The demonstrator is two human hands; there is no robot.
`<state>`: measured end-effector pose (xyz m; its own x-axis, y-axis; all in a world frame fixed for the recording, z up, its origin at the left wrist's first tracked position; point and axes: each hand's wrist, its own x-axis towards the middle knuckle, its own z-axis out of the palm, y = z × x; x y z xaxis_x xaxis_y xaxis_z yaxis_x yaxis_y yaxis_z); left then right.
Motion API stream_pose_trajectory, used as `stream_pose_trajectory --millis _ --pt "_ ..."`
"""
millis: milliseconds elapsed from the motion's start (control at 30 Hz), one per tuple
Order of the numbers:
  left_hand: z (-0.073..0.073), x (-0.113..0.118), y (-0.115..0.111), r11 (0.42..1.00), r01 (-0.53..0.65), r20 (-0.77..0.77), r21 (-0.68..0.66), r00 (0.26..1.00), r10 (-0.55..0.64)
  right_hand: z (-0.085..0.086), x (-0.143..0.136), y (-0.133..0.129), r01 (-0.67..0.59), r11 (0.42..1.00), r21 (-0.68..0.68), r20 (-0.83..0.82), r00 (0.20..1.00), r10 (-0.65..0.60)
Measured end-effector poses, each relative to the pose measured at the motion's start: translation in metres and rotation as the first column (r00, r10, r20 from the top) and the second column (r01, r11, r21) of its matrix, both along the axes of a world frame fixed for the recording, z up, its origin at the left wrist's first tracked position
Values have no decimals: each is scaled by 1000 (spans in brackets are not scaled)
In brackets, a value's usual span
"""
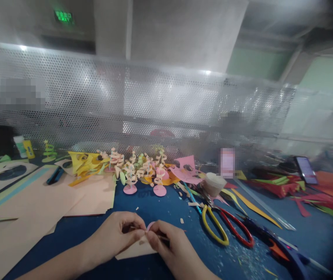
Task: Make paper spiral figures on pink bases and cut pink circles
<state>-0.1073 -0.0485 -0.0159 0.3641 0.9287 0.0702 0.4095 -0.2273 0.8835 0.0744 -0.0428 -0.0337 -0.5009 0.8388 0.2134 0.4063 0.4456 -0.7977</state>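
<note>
My left hand (pixel 122 232) and my right hand (pixel 169 245) meet low in the middle of the view, over a blue table (pixel 169 206). Both pinch a small pink paper piece (pixel 149 226) between the fingertips. A thin stick seems to run through the right fingers. Under the hands lies a peach paper scrap (pixel 134 251). Just beyond them stand several small paper spiral trees on pink round bases (pixel 143 171).
Peach paper sheets (pixel 37 202) cover the left side. Scissors with yellow and red handles (pixel 221 227) lie to the right, near a tape roll (pixel 214 183) and a glue gun (pixel 283 252). Coloured paper strips (pixel 315 190) and a phone (pixel 306 170) lie far right. A perforated metal screen (pixel 154 105) closes the back.
</note>
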Motion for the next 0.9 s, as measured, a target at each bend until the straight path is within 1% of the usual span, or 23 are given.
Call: stream_pose_trajectory --millis 100,300,400,500,600,700,767,900 --pt "0 1 0 1000 6 17 8 1000 -6 0 1 -1 20 998 62 22 1000 -22" --pt "-7 3 5 993 20 106 -120 994 -7 0 3 -1 -1 985 174 42 999 -6" --pt "-10 2 6 994 27 122 -102 992 -14 1 3 -1 -19 975 221 58 998 7" --pt "-5 2 5 999 15 81 -49 997 -11 2 3 -1 -6 976 216 55 998 -6" --pt "2 2 1 1000 2 42 1 999 -2 4 3 1 -3 987 159 49 999 -5" --pt "6 2 -1 1000 6 38 4 999 -6 6 3 2 -1 991 134 67 998 -8" --pt "5 2 -1 1000 5 38 -13 999 -4 7 2 2 4 989 145 69 998 -14" --pt "-3 1 3 998 -7 28 -56 1000 9 8 3 1 7 986 164 46 999 -15"
